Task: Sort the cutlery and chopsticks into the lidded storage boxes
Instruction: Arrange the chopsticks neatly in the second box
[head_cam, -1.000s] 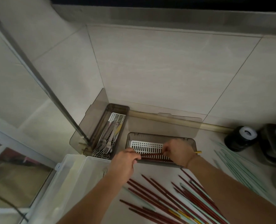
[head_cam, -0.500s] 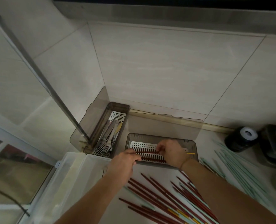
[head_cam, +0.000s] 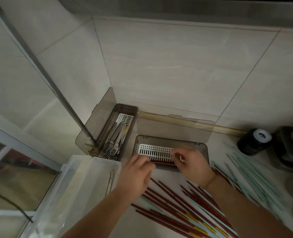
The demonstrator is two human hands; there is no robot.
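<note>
**Red chopsticks going into the near smoked box**

I see the counter [head_cam: 159, 227] running to a tiled back wall, with a clear plastic bin [head_cam: 84, 186] at its left edge. Two smoked storage boxes sit in the back-left corner with lids tipped up, so both stay free to load. The left box [head_cam: 125, 110] already holds forks [head_cam: 114, 143], handles toward the wall. The right box [head_cam: 169, 141] lies crosswise, a few red chopsticks [head_cam: 163, 162] along its near wall on the slotted tray. More loose red chopsticks [head_cam: 185, 203] fan across the counter's near edge; pale green ones [head_cam: 255, 179] lie toward the right edge. My left hand [head_cam: 135, 174] rests at the box's near rim, fingers relaxed, gripping nothing I can see. My right hand [head_cam: 194, 164] is blurred above the box; I can't tell whether it pinches anything.
</note>
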